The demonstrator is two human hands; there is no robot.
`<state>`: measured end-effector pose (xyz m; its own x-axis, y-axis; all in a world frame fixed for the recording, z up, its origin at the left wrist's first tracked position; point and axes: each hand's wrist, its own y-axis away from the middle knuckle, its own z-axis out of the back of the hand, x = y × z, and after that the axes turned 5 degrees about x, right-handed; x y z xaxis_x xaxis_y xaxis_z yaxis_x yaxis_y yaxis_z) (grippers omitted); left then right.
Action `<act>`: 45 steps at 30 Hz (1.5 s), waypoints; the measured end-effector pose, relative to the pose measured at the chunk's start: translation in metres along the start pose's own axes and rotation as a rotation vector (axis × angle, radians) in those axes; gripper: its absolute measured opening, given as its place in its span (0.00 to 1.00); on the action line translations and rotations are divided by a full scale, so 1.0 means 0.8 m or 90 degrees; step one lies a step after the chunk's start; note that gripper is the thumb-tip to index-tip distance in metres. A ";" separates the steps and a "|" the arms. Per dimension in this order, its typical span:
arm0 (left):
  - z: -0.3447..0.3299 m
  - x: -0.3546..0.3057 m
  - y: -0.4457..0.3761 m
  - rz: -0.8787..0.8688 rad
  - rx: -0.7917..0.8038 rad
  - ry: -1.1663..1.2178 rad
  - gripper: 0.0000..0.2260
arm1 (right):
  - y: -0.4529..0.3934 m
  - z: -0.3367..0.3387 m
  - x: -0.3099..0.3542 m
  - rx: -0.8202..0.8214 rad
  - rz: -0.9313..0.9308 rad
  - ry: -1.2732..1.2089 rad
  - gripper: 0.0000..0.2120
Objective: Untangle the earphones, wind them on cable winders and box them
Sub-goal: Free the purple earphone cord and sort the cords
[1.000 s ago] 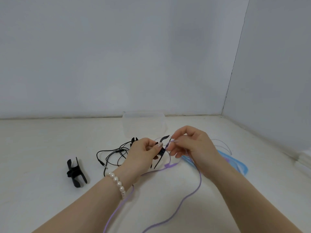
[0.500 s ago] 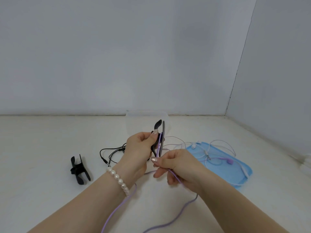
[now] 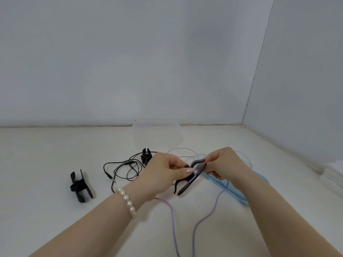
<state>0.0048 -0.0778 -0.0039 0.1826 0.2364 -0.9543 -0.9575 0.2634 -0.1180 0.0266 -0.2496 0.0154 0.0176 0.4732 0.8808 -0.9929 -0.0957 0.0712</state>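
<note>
Two hands meet over the white worktop (image 3: 55,229), both busy with one black cable winder (image 3: 191,178). The left hand (image 3: 163,175) pinches the winder between thumb and fingers from the left; the right hand (image 3: 224,164) curls its fingertips onto the winder's far end. A purple earphone cable (image 3: 204,219) is caught at the middle of that winder and drops from it in two strands toward the near edge of the worktop, one passing under the left wrist, where a pearl bracelet (image 3: 127,200) sits.

Left of the held winder, partly hidden behind the left hand, lie the black earphones (image 3: 122,169) in loose loops, plug end toward the near side. A second black winder (image 3: 146,155) stands just beyond those loops, touching or nearly touching them; I cannot tell which. A third winder (image 3: 80,186) lies well apart, farther left of the held one, on bare worktop.

Behind the held winder, against the wall, stands a clear plastic box (image 3: 156,136). A thin pale cable (image 3: 182,150) arcs between the box and the hands. Right of the held winder, mostly covered by the right hand and forearm, a blue lid or tray (image 3: 239,195) lies flat. Far right of the winder, at the frame's edge, a white stack (image 3: 334,175) of something folded sits by the side wall.
</note>
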 end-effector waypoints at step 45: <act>0.025 -0.012 0.001 0.068 0.070 0.212 0.09 | 0.012 -0.017 0.004 0.224 0.006 0.196 0.15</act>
<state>0.0064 -0.0614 0.0109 -0.0166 -0.0444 -0.9989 -0.9340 0.3574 -0.0004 0.0158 -0.2370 0.0125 -0.0800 0.7033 0.7063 -0.8918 -0.3671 0.2645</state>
